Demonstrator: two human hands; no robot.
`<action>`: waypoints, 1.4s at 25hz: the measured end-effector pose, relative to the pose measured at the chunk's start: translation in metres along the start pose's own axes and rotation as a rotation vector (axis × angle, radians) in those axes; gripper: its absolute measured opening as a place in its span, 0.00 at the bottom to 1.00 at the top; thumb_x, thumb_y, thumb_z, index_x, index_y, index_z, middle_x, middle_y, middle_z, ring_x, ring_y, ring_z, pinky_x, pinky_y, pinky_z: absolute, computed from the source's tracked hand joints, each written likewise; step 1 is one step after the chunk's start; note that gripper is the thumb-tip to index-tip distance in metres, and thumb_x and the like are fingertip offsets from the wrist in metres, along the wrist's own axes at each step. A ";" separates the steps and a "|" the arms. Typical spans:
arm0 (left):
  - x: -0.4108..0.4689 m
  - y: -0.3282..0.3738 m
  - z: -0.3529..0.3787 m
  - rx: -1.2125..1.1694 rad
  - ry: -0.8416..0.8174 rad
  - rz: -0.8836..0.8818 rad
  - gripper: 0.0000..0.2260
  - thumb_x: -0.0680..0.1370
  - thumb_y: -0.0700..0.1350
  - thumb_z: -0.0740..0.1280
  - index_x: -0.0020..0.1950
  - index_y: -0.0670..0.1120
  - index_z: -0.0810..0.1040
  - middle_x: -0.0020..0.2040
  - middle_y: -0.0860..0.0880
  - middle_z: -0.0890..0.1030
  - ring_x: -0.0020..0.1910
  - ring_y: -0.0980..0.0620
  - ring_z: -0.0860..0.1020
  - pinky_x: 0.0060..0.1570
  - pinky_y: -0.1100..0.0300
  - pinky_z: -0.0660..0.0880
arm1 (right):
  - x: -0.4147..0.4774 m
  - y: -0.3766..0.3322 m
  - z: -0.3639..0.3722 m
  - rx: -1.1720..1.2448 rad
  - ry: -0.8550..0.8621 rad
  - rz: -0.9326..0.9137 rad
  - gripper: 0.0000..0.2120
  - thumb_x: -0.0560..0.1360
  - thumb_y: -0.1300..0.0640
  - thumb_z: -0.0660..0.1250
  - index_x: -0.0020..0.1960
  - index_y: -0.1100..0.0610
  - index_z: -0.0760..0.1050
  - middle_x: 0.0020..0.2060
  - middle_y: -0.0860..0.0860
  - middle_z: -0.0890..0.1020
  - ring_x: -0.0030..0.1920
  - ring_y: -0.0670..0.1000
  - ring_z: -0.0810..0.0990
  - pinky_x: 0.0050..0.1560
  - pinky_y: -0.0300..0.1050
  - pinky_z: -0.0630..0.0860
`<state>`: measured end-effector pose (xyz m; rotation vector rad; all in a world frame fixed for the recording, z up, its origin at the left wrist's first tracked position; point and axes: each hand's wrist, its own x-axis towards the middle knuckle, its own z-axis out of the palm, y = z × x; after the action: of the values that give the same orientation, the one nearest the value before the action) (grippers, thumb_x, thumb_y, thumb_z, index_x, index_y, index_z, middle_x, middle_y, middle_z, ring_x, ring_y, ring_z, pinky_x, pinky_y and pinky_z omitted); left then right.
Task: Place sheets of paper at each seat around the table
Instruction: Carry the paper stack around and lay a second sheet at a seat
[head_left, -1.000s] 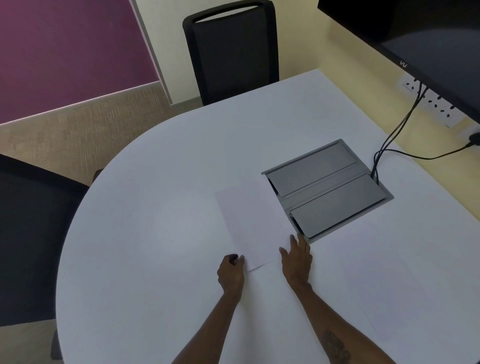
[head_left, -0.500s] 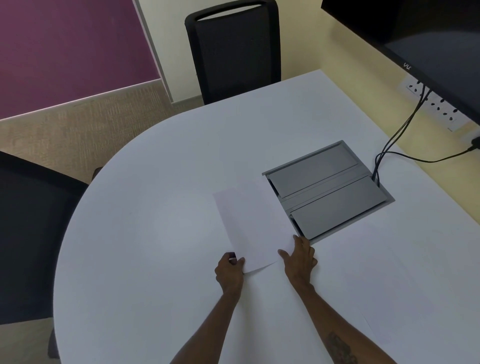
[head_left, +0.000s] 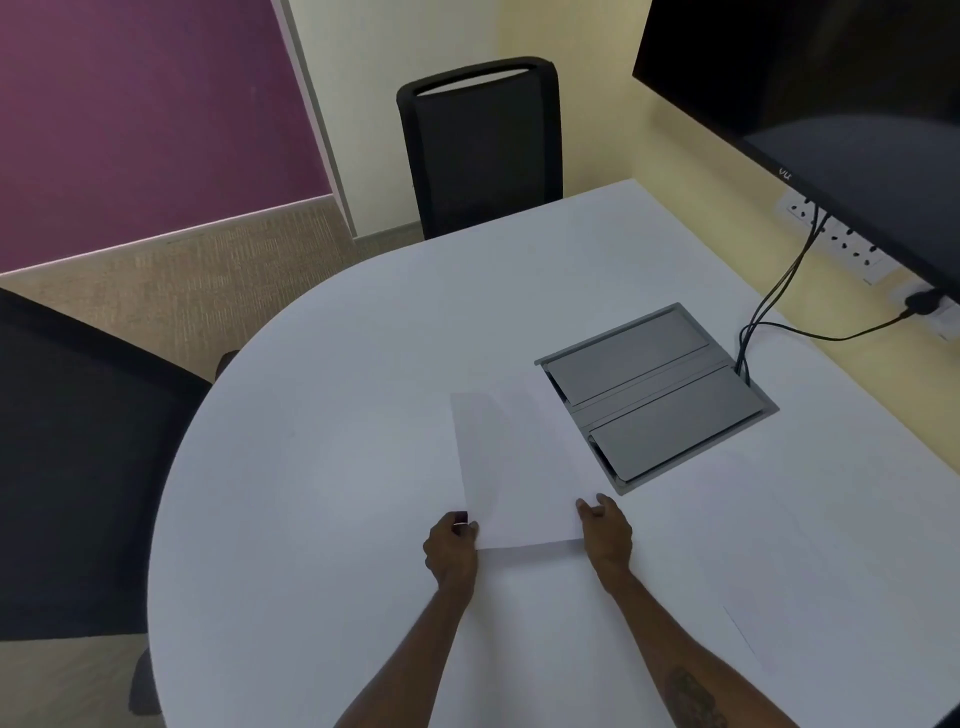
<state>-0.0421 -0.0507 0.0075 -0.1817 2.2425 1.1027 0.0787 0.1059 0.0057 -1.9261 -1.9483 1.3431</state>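
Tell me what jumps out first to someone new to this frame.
Two bare hands, left hand and right hand, each pinching a near corner of a white sheet of paper mid-table. Just right of it, a grey cable hatch set into the white table. A black chair stands at the far edge.

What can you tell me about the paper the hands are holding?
The sheet of paper is plain white, blank and rectangular, looking thin and smooth. It sits turned at a slant over the white table, beside the grey panel. The left hand and right hand each pinch a near corner.
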 end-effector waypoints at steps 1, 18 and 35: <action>-0.002 -0.003 -0.008 -0.005 -0.013 0.008 0.10 0.77 0.41 0.69 0.57 0.44 0.83 0.51 0.44 0.86 0.50 0.42 0.84 0.56 0.47 0.80 | -0.006 0.000 0.000 0.064 -0.021 0.023 0.22 0.80 0.54 0.64 0.71 0.63 0.71 0.66 0.61 0.78 0.67 0.61 0.75 0.70 0.56 0.70; -0.023 -0.054 -0.147 0.138 -0.027 0.161 0.08 0.78 0.41 0.69 0.56 0.45 0.83 0.53 0.44 0.86 0.52 0.41 0.83 0.51 0.56 0.77 | -0.154 0.020 0.025 0.376 -0.163 0.078 0.10 0.71 0.67 0.74 0.52 0.68 0.80 0.44 0.58 0.81 0.43 0.55 0.78 0.44 0.47 0.77; -0.026 -0.100 -0.310 0.130 -0.071 0.448 0.09 0.79 0.37 0.66 0.58 0.40 0.82 0.53 0.42 0.84 0.49 0.40 0.83 0.54 0.50 0.79 | -0.317 0.027 0.133 0.843 -0.080 0.082 0.09 0.75 0.66 0.72 0.53 0.68 0.81 0.44 0.60 0.79 0.45 0.56 0.81 0.58 0.54 0.81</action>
<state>-0.1300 -0.3520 0.0970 0.4266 2.3411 1.1559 0.0816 -0.2341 0.0654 -1.5306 -1.0249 1.8653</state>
